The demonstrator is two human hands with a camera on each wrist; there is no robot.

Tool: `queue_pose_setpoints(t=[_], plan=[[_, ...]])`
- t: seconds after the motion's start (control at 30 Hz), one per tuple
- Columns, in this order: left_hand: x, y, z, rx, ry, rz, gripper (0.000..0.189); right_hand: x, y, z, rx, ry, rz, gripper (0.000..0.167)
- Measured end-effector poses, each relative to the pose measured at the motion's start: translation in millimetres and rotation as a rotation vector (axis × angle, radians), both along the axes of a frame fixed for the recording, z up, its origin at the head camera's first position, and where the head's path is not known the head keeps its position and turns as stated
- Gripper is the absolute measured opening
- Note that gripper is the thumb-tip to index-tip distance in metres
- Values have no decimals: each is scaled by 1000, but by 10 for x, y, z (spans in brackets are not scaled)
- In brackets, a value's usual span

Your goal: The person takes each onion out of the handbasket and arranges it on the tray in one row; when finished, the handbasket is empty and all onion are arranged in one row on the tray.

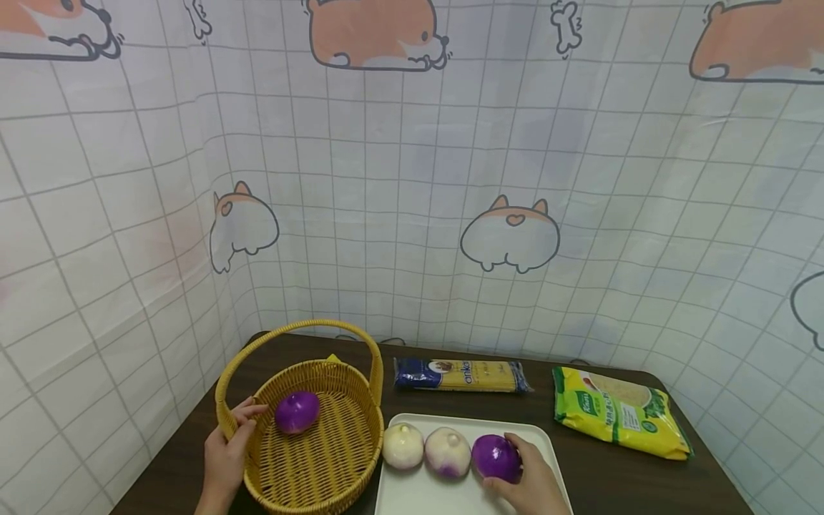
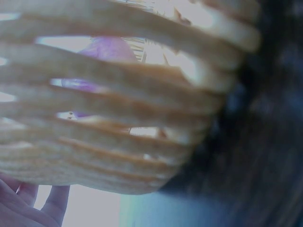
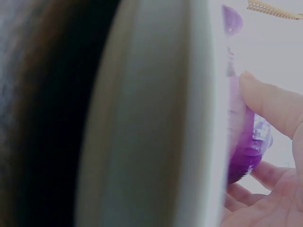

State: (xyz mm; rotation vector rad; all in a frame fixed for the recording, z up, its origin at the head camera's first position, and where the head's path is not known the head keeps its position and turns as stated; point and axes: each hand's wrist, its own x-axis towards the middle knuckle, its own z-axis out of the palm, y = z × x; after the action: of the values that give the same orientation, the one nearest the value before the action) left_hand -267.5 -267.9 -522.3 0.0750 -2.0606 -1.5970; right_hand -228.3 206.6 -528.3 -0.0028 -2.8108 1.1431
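Note:
My left hand (image 1: 228, 449) grips the left side of the yellow wicker basket (image 1: 372, 468) near the base of its arched handle, fingers over the rim. Inside the basket lies a glossy purple onion (image 1: 297, 413), partly seen through the weave in the left wrist view. On the white tray (image 1: 418, 497), three onions sit in a row. My right hand (image 1: 531, 481) holds the rightmost, a purple onion (image 1: 494, 458), between thumb and fingers. Beside it is a white onion with a purple patch (image 1: 448, 452), then a cream-white onion (image 1: 403, 446). The tray's side hides part of the held onion in the right wrist view.
Behind the tray, a blue and yellow pasta packet (image 1: 460, 375) lies on the dark table (image 1: 515, 406). A yellow and green Knorr bag (image 1: 621, 413) lies to the right. A patterned curtain (image 1: 399, 300) hangs around the table's back and sides.

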Motion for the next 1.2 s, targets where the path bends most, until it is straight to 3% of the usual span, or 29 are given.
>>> queue_pose_setpoints(t=[0.27,0.57,0.87,1.03,1.2], plan=[[-6,-8,-9,8,-4,-2,23,10,-13,3,-14,-13,-23,90],[-7,-4,-13,15,6,-3,22,28,-25,24,-36,-13,38,94],[-7,-6,-7,33,-3,-9,23,30,-5,48,-43,-16,24,96],[2,-7,5,11,-30,1,24,32,13,162,-68,-32,10,98],[-4,-5,3,-10,-39,6,24,40,-16,374,-66,-19,4,88]])
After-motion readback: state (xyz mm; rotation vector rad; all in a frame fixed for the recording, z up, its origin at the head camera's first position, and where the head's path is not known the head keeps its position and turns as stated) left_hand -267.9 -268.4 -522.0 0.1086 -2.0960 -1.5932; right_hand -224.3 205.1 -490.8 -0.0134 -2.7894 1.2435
